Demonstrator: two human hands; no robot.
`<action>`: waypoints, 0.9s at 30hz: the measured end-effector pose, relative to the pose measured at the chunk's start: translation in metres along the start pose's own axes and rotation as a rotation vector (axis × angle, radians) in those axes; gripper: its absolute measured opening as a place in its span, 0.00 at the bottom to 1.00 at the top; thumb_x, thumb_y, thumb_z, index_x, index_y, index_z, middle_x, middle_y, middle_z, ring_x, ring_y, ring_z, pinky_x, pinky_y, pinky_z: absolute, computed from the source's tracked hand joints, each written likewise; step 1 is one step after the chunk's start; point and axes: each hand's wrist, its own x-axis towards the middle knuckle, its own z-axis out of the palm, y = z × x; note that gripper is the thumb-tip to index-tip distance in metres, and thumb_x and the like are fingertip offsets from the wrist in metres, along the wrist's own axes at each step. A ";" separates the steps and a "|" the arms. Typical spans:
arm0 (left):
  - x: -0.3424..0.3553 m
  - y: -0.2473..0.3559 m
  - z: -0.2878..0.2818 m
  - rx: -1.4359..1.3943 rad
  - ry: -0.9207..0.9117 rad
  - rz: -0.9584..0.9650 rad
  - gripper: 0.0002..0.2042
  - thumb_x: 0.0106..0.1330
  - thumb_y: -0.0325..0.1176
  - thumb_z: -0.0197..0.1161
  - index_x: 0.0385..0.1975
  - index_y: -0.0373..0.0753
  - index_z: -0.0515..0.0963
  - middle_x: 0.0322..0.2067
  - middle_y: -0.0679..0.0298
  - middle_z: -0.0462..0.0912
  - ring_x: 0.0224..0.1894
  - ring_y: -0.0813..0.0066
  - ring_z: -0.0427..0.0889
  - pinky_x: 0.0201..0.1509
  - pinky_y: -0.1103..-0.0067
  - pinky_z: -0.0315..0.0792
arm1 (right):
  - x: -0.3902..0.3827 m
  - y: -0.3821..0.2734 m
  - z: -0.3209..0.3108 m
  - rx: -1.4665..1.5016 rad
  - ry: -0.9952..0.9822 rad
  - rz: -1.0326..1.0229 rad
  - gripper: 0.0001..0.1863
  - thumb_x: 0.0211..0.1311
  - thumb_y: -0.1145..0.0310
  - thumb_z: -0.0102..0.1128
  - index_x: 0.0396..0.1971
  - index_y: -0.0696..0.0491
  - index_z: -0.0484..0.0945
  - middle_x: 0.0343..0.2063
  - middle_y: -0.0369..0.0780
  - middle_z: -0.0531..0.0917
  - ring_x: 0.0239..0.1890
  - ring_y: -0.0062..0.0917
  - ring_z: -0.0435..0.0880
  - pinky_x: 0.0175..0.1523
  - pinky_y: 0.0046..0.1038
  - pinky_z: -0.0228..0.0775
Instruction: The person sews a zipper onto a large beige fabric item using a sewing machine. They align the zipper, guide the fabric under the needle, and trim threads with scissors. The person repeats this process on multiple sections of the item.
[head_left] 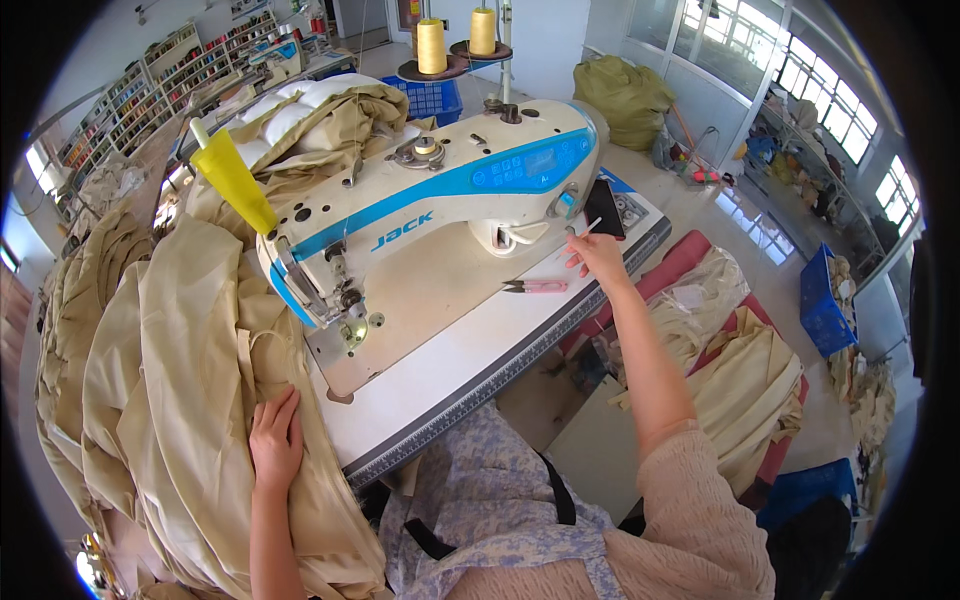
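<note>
My left hand (276, 436) lies flat on a large heap of beige fabric (190, 340), left of the sewing machine (440, 190). Its fingers are stretched out and hold nothing. At the right end of the machine, my right hand (597, 258) has its fingertips drawn together around a thin white stick (596, 223), whose kind I cannot make out. That hand is just below the handwheel (567, 204), beside a dark phone-like slab (607, 208). Pink-handled thread snips (540, 287) lie on the white tabletop (440, 375) to the left of it.
A ruler strip (470, 412) runs along the table's front edge. Yellow thread cones (431, 47) stand behind the machine; a yellow cone-shaped piece (235, 180) sits at its left end. Red and beige fabric (745, 385) is piled at right, near a blue crate (826, 300).
</note>
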 end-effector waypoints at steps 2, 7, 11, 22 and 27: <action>-0.004 -0.001 -0.006 0.014 0.007 -0.032 0.15 0.63 0.20 0.62 0.49 0.35 0.83 0.51 0.59 0.84 0.45 0.54 0.81 0.52 0.67 0.77 | 0.032 0.010 0.011 -0.027 -0.027 0.017 0.20 0.69 0.58 0.63 0.29 0.64 0.85 0.26 0.43 0.88 0.18 0.24 0.83 0.21 0.25 0.72; 0.006 -0.003 -0.006 -0.206 0.050 -0.173 0.09 0.68 0.23 0.60 0.45 0.36 0.82 0.44 0.56 0.84 0.46 0.52 0.82 0.50 0.65 0.77 | 0.069 0.042 -0.009 -0.284 -0.087 0.052 0.22 0.67 0.52 0.55 0.37 0.54 0.90 0.19 0.44 0.85 0.17 0.26 0.83 0.20 0.26 0.73; 0.017 -0.032 0.004 -0.225 -0.023 -0.520 0.12 0.75 0.28 0.53 0.54 0.39 0.78 0.42 0.53 0.85 0.36 0.64 0.87 0.45 0.71 0.79 | 0.055 0.036 -0.002 -0.261 -0.067 0.051 0.19 0.73 0.56 0.55 0.41 0.59 0.80 0.20 0.39 0.84 0.16 0.22 0.81 0.20 0.23 0.70; 0.079 -0.069 0.055 -0.075 -0.001 -0.149 0.17 0.68 0.29 0.60 0.56 0.43 0.78 0.52 0.60 0.76 0.55 0.58 0.79 0.55 0.65 0.78 | -0.134 -0.020 0.092 -0.115 -0.212 -0.313 0.06 0.75 0.71 0.56 0.39 0.57 0.80 0.18 0.33 0.78 0.22 0.13 0.76 0.30 0.19 0.64; 0.085 -0.056 0.056 -0.044 -0.132 -0.200 0.18 0.66 0.31 0.64 0.57 0.44 0.79 0.49 0.60 0.76 0.57 0.59 0.78 0.56 0.66 0.77 | -0.182 -0.058 0.143 -0.033 -0.375 -0.310 0.06 0.75 0.71 0.56 0.41 0.56 0.81 0.18 0.33 0.80 0.23 0.12 0.76 0.31 0.18 0.65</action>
